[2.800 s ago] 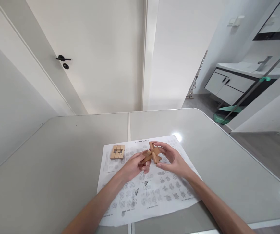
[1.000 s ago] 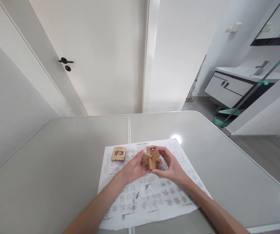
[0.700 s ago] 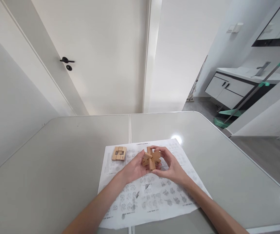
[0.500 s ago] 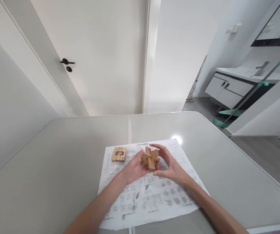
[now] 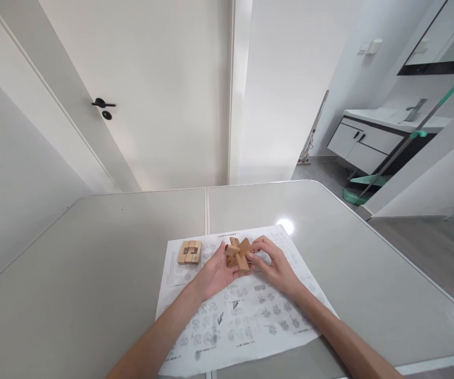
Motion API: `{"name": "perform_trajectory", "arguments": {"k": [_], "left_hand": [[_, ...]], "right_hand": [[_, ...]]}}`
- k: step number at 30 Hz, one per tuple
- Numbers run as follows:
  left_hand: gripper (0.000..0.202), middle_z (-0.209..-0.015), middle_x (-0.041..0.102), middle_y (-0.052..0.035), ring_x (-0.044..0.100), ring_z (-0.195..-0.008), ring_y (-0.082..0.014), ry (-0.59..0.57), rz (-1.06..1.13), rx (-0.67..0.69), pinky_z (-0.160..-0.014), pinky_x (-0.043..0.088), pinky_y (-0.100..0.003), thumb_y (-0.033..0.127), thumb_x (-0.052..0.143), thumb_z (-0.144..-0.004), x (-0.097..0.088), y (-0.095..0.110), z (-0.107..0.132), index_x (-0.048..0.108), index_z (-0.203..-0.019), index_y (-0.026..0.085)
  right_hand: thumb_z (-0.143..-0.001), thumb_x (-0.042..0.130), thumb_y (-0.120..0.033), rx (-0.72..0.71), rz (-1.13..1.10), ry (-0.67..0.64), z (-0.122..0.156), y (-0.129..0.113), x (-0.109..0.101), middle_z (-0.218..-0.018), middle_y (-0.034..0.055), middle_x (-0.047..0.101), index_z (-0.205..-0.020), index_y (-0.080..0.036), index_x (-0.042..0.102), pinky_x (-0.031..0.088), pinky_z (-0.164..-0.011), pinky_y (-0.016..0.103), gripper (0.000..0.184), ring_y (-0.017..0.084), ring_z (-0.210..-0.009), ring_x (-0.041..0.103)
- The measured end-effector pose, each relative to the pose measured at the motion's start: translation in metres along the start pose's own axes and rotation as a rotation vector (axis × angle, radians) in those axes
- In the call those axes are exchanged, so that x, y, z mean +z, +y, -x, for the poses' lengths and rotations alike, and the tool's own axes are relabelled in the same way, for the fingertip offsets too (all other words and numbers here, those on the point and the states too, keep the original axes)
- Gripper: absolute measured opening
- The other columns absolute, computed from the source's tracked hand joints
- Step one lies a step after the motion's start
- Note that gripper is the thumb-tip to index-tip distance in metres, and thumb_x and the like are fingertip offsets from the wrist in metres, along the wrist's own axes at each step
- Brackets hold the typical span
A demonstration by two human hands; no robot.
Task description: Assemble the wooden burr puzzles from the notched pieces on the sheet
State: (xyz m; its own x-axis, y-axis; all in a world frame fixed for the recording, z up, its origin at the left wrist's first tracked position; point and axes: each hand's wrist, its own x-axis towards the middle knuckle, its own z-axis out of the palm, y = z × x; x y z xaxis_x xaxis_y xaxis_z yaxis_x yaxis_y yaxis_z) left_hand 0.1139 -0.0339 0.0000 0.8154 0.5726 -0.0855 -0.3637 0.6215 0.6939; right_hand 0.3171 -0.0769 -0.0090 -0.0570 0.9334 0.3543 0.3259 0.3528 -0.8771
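1. A cross-shaped wooden puzzle (image 5: 241,258) is held between both hands, above the printed sheet (image 5: 258,342), towards its far edge.
2. No single long axis is presented; one bar is pointed towards the sheet's near edge.
3. The puzzle's left side is cupped by the left hand (image 5: 215,275); its right side is pinched by the right hand's (image 5: 277,267) thumb and fingers. Neither hand is nearer.

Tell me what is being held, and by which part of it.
The wooden puzzle: the left hand holds it by its left side and underside; the right hand has fingers at its right side, though whether they grip cannot be told.
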Motion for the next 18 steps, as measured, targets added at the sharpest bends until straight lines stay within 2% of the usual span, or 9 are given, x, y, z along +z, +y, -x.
{"name": "perform_trajectory", "arguments": {"k": [3, 5, 8, 10, 12, 13, 15, 16, 18], "left_hand": [[0.071, -0.145, 0.059, -0.0186, 0.054, -0.136, -0.0337, -0.023, -0.083, -0.006, -0.123, 0.026, -0.053, 0.069, 0.046, -0.098, -0.002, 0.0, 0.001, 0.056, -0.145, 0.016], [0.069, -0.151, 0.054, -0.0196, 0.051, -0.139, -0.0354, 0.006, -0.156, -0.011, -0.124, 0.025, -0.054, 0.064, 0.053, -0.098, -0.001, 0.002, 0.004, 0.054, -0.147, 0.016], [0.061, -0.163, 0.039, -0.0156, 0.041, -0.146, -0.0369, 0.057, -0.296, 0.042, -0.122, 0.03, -0.054, 0.052, 0.063, -0.097, 0.006, 0.012, 0.018, 0.053, -0.149, 0.021], [0.059, -0.164, 0.037, -0.0142, 0.038, -0.147, -0.0381, 0.087, -0.415, 0.122, -0.117, 0.037, -0.055, 0.053, 0.059, -0.098, 0.012, 0.026, 0.034, 0.052, -0.15, 0.024], [0.055, -0.159, 0.045, -0.013, 0.047, -0.141, -0.037, 0.18, -0.675, 0.197, -0.111, 0.044, -0.052, 0.051, 0.06, -0.098, 0.014, 0.042, 0.05, 0.053, -0.147, 0.029], [0.047, -0.155, 0.05, -0.0118, 0.051, -0.136, -0.0353, 0.271, -0.858, 0.222, -0.109, 0.045, -0.051, 0.05, 0.059, -0.098, 0.013, 0.051, 0.058, 0.058, -0.141, 0.03], [0.037, -0.147, 0.058, -0.0068, 0.056, -0.128, -0.0318, 0.466, -1.226, 0.237, -0.109, 0.045, -0.05, 0.048, 0.061, -0.097, 0.003, 0.065, 0.071, 0.064, -0.13, 0.033], [0.036, -0.143, 0.06, -0.0065, 0.056, -0.128, -0.0315, 0.524, -1.378, 0.281, -0.11, 0.044, -0.05, 0.048, 0.063, -0.095, -0.006, 0.071, 0.075, 0.064, -0.127, 0.031], [0.044, -0.137, 0.062, -0.009, 0.052, -0.132, -0.0334, 0.522, -1.604, 0.361, -0.111, 0.044, -0.052, 0.049, 0.069, -0.09, -0.026, 0.078, 0.08, 0.063, -0.127, 0.028]], "right_hand": [[-0.1, 0.056, -0.049, 0.093, -0.052, 0.071, -0.003, 0.004, -0.003, -0.087, 0.0039, 0.065, -0.092, -0.024, 0.067, 0.049, -0.078, 0.036, 0.029, 0.023, -0.083, 0.06], [-0.099, 0.055, -0.053, 0.16, -0.074, 0.171, -0.006, 0.011, -0.007, -0.09, 0.005, 0.068, -0.096, -0.023, 0.067, 0.049, -0.078, 0.036, 0.033, 0.024, -0.085, 0.062], [-0.096, 0.056, -0.059, 0.246, -0.019, 0.33, -0.011, 0.027, -0.018, -0.092, 0.0079, 0.071, -0.096, -0.02, 0.068, 0.048, -0.077, 0.036, 0.041, 0.025, -0.085, 0.063], [-0.094, 0.056, -0.061, 0.293, 0.039, 0.395, -0.014, 0.037, -0.026, -0.092, 0.008, 0.072, -0.095, -0.019, 0.068, 0.047, -0.075, 0.035, 0.044, 0.025, -0.083, 0.062], [-0.093, 0.056, -0.062, 0.336, 0.08, 0.44, -0.015, 0.044, -0.033, -0.093, 0.0083, 0.072, -0.096, -0.018, 0.069, 0.046, -0.075, 0.035, 0.045, 0.024, -0.081, 0.061], [-0.093, 0.056, -0.062, 0.353, 0.1, 0.457, -0.015, 0.046, -0.036, -0.094, 0.0088, 0.073, -0.096, -0.018, 0.069, 0.046, -0.074, 0.035, 0.046, 0.024, -0.081, 0.061], [-0.091, 0.056, -0.064, 0.378, 0.138, 0.479, -0.015, 0.049, -0.038, -0.094, 0.0102, 0.074, -0.095, -0.017, 0.07, 0.045, -0.072, 0.035, 0.049, 0.024, -0.08, 0.061], [-0.091, 0.057, -0.064, 0.385, 0.153, 0.485, -0.016, 0.05, -0.039, -0.094, 0.0108, 0.074, -0.095, -0.017, 0.07, 0.044, -0.071, 0.035, 0.05, 0.024, -0.08, 0.061], [-0.089, 0.057, -0.065, 0.391, 0.173, 0.489, -0.016, 0.052, -0.039, -0.092, 0.0114, 0.074, -0.093, -0.016, 0.07, 0.045, -0.07, 0.035, 0.051, 0.025, -0.081, 0.062]]}}
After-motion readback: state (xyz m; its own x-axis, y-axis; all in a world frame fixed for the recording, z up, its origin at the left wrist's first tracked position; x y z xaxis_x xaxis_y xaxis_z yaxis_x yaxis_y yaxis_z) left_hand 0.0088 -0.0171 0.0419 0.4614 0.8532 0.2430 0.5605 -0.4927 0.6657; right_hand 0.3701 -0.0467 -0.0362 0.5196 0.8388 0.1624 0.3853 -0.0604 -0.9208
